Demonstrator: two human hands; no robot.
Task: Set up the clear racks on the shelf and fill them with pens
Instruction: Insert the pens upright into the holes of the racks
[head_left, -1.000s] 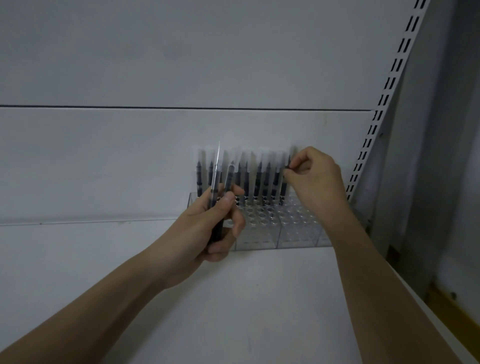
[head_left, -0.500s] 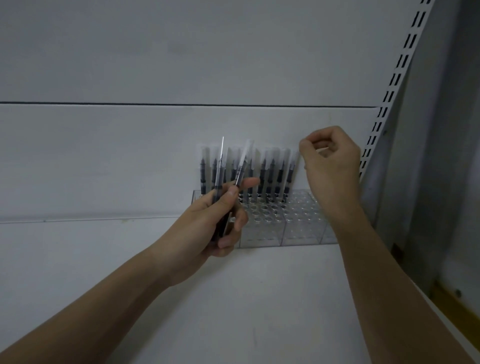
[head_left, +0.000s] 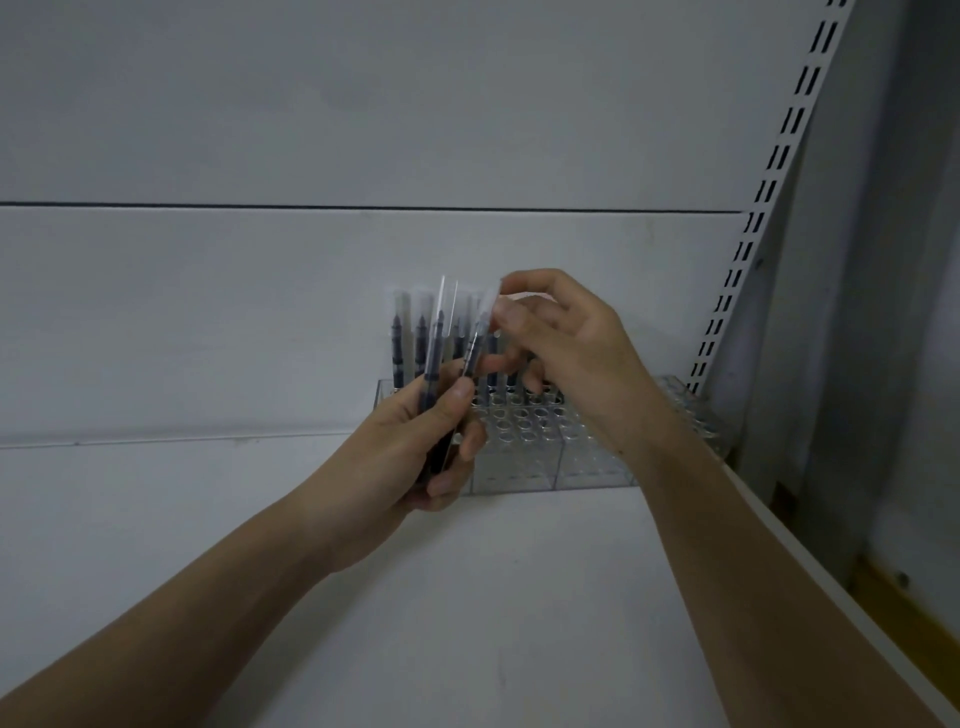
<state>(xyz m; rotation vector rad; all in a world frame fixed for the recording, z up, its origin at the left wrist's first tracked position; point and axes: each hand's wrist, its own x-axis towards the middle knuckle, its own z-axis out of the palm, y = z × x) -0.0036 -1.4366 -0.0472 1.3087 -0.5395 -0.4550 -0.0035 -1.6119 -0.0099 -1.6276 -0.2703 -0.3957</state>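
Fingertips (head_left: 506, 312) of our right hand (head_left: 566, 353) pinch the top of one dark pen in a clear plastic sleeve (head_left: 480, 332).
Our left hand (head_left: 415, 452) grips the upright bundle of sleeved pens (head_left: 435, 353), tips up, before the clear plastic rack (head_left: 545, 441) at the white shelf's (head_left: 467, 597) back right corner; no writing we can read.

L hand (head_left: 415, 447) grips pens (head_left: 436, 364); R hand (head_left: 561, 343) pinches one's wrapper.

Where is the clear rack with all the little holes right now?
In the head view the clear rack sits on the white shelf against the back wall, right of centre, just behind both hands, with the slotted upright at its right end.
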